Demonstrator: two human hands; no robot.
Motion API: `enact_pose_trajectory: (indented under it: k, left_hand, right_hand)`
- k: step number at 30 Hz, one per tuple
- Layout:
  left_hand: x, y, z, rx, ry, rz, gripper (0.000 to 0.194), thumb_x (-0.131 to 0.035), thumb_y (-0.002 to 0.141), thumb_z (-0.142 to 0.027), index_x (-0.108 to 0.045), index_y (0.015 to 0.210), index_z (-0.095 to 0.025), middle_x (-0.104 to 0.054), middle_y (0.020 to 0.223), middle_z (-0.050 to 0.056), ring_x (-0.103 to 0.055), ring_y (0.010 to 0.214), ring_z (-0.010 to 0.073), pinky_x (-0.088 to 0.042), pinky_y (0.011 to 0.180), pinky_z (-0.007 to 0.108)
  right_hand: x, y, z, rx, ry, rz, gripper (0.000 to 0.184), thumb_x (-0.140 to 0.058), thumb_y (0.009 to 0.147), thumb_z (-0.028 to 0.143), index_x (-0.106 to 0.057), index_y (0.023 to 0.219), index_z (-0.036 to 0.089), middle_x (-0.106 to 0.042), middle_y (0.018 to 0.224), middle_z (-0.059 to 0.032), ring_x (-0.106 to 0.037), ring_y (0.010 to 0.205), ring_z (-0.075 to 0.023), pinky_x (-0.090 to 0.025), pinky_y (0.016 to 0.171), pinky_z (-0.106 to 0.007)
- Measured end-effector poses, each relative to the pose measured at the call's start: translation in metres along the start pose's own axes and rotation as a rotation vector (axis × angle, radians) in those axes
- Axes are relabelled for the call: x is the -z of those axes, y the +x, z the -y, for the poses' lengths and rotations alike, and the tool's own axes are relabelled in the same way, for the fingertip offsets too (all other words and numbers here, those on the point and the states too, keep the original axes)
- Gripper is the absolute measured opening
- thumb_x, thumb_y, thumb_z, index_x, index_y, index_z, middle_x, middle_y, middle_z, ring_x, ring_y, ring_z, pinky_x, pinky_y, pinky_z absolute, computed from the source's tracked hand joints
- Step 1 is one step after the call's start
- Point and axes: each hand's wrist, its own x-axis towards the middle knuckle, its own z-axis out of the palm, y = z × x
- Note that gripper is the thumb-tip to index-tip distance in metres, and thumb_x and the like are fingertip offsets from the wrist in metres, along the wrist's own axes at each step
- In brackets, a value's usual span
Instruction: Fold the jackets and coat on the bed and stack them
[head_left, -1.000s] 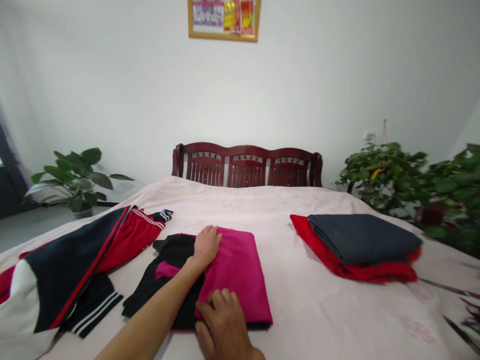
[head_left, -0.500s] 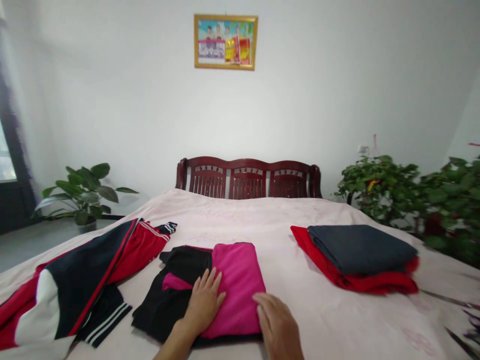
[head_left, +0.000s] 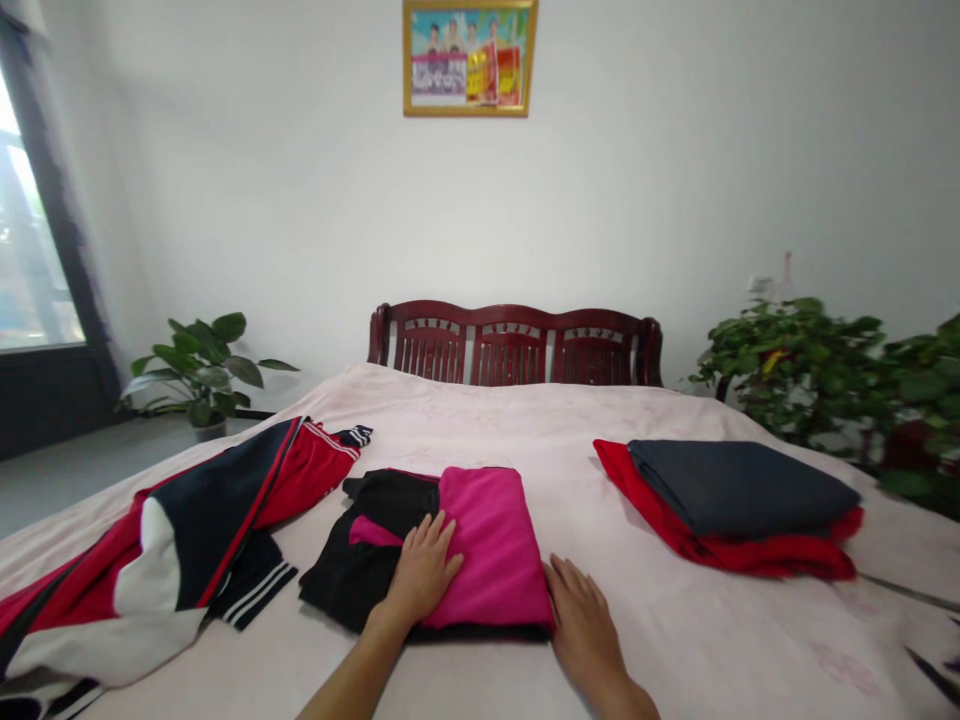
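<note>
A black and magenta garment (head_left: 491, 555) lies partly folded on the bed, its magenta panel turned over onto the right side. My left hand (head_left: 427, 565) rests flat on it where the black and magenta meet, fingers stretched out. Against the garment's right edge lies my right hand (head_left: 585, 615), fingers extended and palm down, its fingertips by the magenta border. Neither hand grips the cloth. To the left spreads a navy, red and white tracksuit jacket (head_left: 217, 525), unfolded and rumpled.
On the right sit a folded dark blue garment (head_left: 735, 485) and a red one (head_left: 780, 560) beneath it. The pink bedsheet (head_left: 525, 420) runs back to a wooden headboard (head_left: 510, 345). Potted plants stand at left (head_left: 210, 365) and right (head_left: 810, 370).
The view has shifted, so everything sits slightly further right and higher. My right hand has flattened down beside the garment's right edge; my left hand stays on the cloth.
</note>
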Motion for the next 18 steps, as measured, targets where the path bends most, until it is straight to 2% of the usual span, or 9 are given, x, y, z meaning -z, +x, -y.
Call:
enact_pose_trajectory:
  k: [11, 15, 18]
  left_hand:
    - [-0.002, 0.001, 0.003, -0.004, -0.006, -0.025, 0.051, -0.056, 0.087, -0.043, -0.059, 0.135, -0.025, -0.043, 0.156, 0.011, -0.03, 0.147, 0.0365, -0.018, 0.12, 0.054]
    - [0.0, 0.001, 0.001, -0.001, -0.015, -0.017, 0.052, -0.056, 0.088, -0.044, -0.059, 0.136, -0.024, -0.042, 0.155, 0.012, -0.03, 0.147, 0.0374, -0.017, 0.121, 0.055]
    - [0.002, 0.0, -0.003, 0.009, 0.07, 0.016, 0.053, -0.053, 0.09, -0.044, -0.055, 0.14, -0.024, -0.04, 0.157, 0.011, -0.029, 0.148, 0.0353, -0.019, 0.12, 0.053]
  right_hand:
    - [0.001, 0.0, 0.001, 0.032, -0.004, 0.027, 0.07, -0.037, 0.081, 0.003, -0.046, 0.149, 0.021, -0.04, 0.157, -0.009, -0.034, 0.146, -0.0261, -0.024, 0.12, -0.046]
    - [-0.001, 0.004, 0.001, 0.082, 0.036, 0.033, 0.066, -0.04, 0.087, 0.012, -0.041, 0.151, 0.024, -0.037, 0.158, -0.0093, -0.031, 0.147, -0.0287, -0.024, 0.119, -0.051]
    - [-0.002, 0.016, 0.003, 0.105, 0.041, 0.09, 0.066, -0.046, 0.088, 0.022, -0.038, 0.153, 0.022, -0.03, 0.161, -0.0105, -0.025, 0.149, -0.032, -0.02, 0.12, -0.053]
